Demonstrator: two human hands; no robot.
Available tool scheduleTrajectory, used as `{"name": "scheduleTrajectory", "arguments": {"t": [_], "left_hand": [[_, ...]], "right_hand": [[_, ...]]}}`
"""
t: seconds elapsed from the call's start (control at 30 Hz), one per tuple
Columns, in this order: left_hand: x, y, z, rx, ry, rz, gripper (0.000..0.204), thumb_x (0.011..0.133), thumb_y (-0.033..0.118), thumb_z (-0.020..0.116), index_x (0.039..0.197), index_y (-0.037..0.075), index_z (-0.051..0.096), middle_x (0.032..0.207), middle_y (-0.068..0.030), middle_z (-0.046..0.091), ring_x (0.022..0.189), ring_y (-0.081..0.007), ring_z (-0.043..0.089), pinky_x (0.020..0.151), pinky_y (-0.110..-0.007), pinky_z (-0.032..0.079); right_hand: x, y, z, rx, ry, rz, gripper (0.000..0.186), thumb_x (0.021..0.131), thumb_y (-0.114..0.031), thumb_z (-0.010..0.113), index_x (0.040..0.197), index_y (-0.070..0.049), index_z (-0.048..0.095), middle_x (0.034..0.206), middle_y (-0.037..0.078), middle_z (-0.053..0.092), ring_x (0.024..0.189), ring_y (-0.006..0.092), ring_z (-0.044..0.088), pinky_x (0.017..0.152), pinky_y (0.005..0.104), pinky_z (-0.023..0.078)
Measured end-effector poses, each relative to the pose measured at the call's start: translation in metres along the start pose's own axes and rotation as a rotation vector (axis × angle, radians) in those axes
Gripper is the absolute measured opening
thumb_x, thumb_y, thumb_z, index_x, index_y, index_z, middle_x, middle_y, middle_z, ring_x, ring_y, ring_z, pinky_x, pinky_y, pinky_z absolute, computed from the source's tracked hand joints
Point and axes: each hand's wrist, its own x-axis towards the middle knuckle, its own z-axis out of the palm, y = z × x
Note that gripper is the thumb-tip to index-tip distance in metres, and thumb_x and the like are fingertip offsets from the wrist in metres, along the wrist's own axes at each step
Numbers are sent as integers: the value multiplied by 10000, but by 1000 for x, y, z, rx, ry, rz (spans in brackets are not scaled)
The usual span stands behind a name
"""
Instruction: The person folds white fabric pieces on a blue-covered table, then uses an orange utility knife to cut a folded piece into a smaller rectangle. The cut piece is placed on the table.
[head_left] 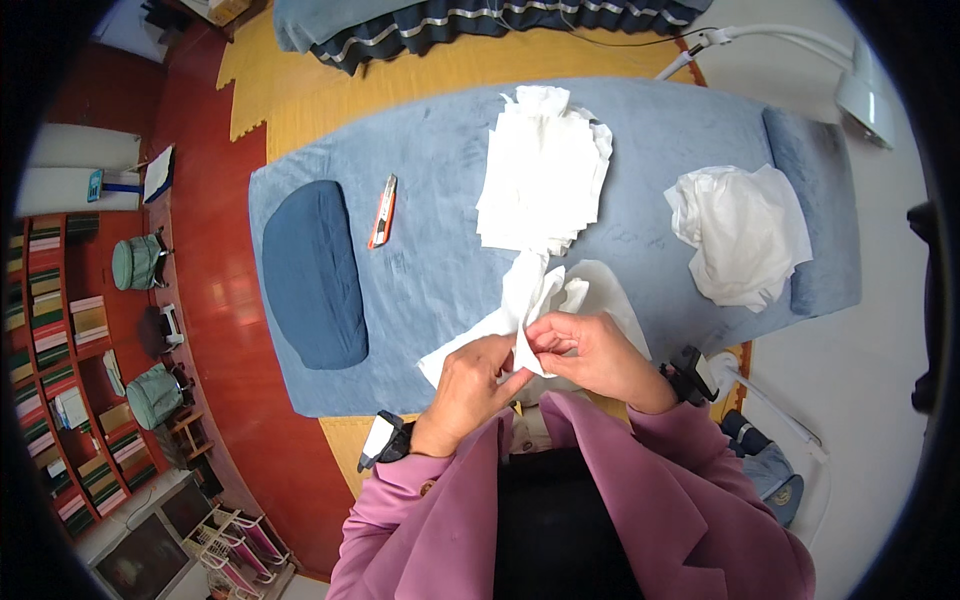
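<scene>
Close to my body, over the near edge of a bed with a grey-blue plush cover (430,300), both hands hold a thin white sheet (522,290). The fingers of my left hand (468,380) pinch its folded near edge. My right hand (598,362) grips the same edge just beside it, thumb and fingertips pressed together. Whether the sheet is cloth or paper I cannot tell. Under and behind the hands lies a pale rounded flat piece (618,300), partly covered. Beyond them, a layered stack of white sheets (543,180) rests on the bed.
An orange utility knife (382,212) lies left of the stack, near a dark blue pillow (317,275). A crumpled white heap (742,238) sits on the right, by a grey-blue bolster (815,210). A white lamp (865,100) stands at the far right corner. Shelves (70,370) line the left.
</scene>
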Motion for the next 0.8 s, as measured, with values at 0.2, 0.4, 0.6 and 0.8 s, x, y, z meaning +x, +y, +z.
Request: {"name": "scheduleTrajectory", "arguments": {"t": [0.2, 0.4, 0.6, 0.8], "left_hand": [[21, 6, 5, 112, -169, 132, 192, 787, 136, 741, 772, 24, 585, 681, -134, 592, 648, -348, 598, 577, -412, 470], [46, 8, 2, 124, -275, 133, 229, 848, 186, 705, 742, 29, 576, 656, -121, 590, 586, -335, 571, 521, -398, 439], [47, 4, 35, -322, -312, -449, 360, 914, 323, 686, 899, -26, 598, 608, -125, 606, 488, -200, 570, 493, -318, 440], [29, 14, 53, -519, 71, -595, 179, 938, 90, 601, 1062, -38, 614, 751, -43, 648, 605, -83, 589, 549, -251, 481]], "right_hand": [[-12, -8, -21, -199, 24, 29, 241, 856, -60, 702, 1062, 34, 620, 806, 92, 696, 748, 129, 668, 694, 273, 530], [-25, 5, -54, -258, 39, 101, 209, 850, -128, 727, 957, 26, 637, 690, 84, 645, 609, 134, 594, 578, 296, 460], [-26, 33, -43, -304, 315, -17, 145, 843, -102, 687, 910, 14, 630, 753, 141, 660, 640, 243, 649, 595, 362, 487], [-19, 25, -15, -796, 521, -392, 99, 810, -49, 647, 883, -41, 580, 778, 100, 614, 736, 262, 625, 615, 388, 503]]}}
